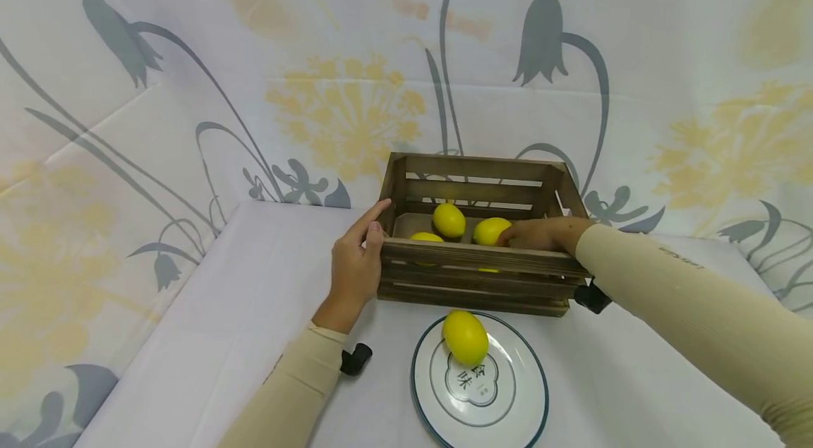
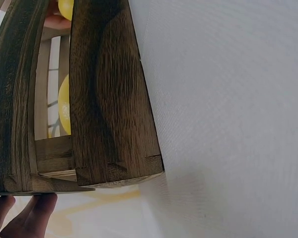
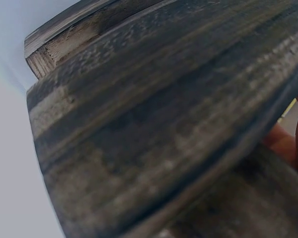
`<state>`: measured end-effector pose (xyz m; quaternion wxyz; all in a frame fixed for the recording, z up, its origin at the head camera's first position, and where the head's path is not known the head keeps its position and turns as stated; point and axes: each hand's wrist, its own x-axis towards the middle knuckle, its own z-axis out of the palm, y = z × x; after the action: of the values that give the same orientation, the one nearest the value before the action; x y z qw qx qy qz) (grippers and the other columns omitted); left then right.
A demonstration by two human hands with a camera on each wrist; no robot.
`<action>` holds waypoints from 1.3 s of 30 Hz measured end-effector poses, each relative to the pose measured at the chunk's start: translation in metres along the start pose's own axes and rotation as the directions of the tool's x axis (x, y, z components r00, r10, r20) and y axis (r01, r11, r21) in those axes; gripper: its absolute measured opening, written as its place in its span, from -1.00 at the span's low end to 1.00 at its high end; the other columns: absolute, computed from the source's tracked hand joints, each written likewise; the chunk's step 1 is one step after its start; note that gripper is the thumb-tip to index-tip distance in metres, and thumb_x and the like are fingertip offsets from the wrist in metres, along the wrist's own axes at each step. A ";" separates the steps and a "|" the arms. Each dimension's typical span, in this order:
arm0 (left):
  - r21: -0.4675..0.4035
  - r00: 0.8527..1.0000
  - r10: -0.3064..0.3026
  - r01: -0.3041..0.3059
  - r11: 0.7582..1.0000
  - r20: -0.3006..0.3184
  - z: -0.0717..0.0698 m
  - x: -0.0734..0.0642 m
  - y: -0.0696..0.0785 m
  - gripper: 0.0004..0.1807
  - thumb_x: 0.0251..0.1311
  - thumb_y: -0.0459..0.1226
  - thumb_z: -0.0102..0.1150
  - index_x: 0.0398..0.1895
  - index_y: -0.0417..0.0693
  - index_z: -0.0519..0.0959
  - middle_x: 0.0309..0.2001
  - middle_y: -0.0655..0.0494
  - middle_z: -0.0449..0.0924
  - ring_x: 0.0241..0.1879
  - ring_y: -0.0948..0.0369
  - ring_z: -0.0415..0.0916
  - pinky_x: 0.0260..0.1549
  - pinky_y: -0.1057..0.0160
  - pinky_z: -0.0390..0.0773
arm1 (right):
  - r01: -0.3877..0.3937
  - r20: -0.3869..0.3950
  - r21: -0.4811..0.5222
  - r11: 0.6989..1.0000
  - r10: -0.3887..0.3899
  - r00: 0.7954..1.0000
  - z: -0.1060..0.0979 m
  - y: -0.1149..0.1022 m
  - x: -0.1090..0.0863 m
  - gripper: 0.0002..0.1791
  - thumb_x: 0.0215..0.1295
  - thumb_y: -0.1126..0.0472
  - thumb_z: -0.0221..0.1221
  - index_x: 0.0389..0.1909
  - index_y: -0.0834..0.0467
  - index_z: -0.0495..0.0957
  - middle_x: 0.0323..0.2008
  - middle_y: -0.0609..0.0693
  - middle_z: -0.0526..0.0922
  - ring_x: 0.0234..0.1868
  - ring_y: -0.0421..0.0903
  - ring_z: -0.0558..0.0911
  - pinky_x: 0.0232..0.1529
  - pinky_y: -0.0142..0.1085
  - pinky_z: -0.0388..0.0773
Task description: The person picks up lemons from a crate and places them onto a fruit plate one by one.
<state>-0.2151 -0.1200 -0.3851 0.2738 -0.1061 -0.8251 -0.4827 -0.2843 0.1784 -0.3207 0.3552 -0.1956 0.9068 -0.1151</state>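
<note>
**Right hand (image 1: 540, 233) touched an oval yellow lemon (image 1: 490, 230) inside a dark brown slatted wooden crate (image 1: 483, 248)**

The right hand reached over the crate's front rail, its fingers at the lemon's right side; the rail hid most of them, so how far they were bent and whether they gripped could not be told. The left hand (image 1: 357, 261) held nothing, its thumb spread from extended fingers, fingertips resting against the crate's left end. Two more yellow lemons, one farther back (image 1: 449, 220) and one by the front rail (image 1: 426, 237), lay in the crate. Just in front, a fourth lemon (image 1: 466, 338) sat on a round white blue-rimmed plate (image 1: 524, 391) on the white-covered table (image 1: 254, 307).
</note>
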 end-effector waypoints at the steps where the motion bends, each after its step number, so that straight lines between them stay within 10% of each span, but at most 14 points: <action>1: 0.001 1.000 0.003 -0.003 1.000 -0.002 0.000 0.000 0.000 -0.52 0.45 -0.07 -0.24 0.32 0.28 0.53 -0.42 0.08 0.59 -0.39 0.21 0.48 -0.42 0.22 0.47 | -0.002 -0.006 0.006 1.000 0.002 1.000 0.000 0.000 0.000 -0.50 0.46 0.18 -0.05 0.36 0.21 0.42 0.33 0.35 0.39 0.17 0.20 0.47 0.30 0.18 0.34; 25: 0.005 1.000 0.018 -0.018 1.000 -0.007 0.000 0.000 -0.002 -0.52 0.46 -0.05 -0.26 0.32 0.29 0.52 -0.44 0.08 0.59 -0.44 0.23 0.46 -0.54 0.26 0.39 | 0.156 -0.237 0.089 0.984 -0.131 0.963 -0.003 0.000 -0.002 -0.41 0.35 -0.03 0.22 0.33 0.14 0.45 0.19 0.23 0.56 0.10 0.12 0.60 0.17 0.05 0.54; 39: 0.016 1.000 0.020 -0.020 1.000 0.000 0.001 -0.001 -0.001 -0.51 0.47 -0.03 -0.28 0.32 0.28 0.52 -0.46 0.09 0.55 -0.48 0.24 0.41 -0.56 0.28 0.36 | 0.258 -0.334 0.294 0.920 -0.154 0.930 -0.003 -0.001 -0.008 -0.25 0.28 -0.10 0.29 0.39 0.18 0.35 0.06 0.22 0.63 -0.14 -0.03 0.68 -0.07 -0.13 0.69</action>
<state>-0.2151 -0.1197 -0.3868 0.2795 -0.1123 -0.8279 -0.4731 -0.2808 0.1811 -0.3134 0.2248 -0.2082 0.8920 -0.3323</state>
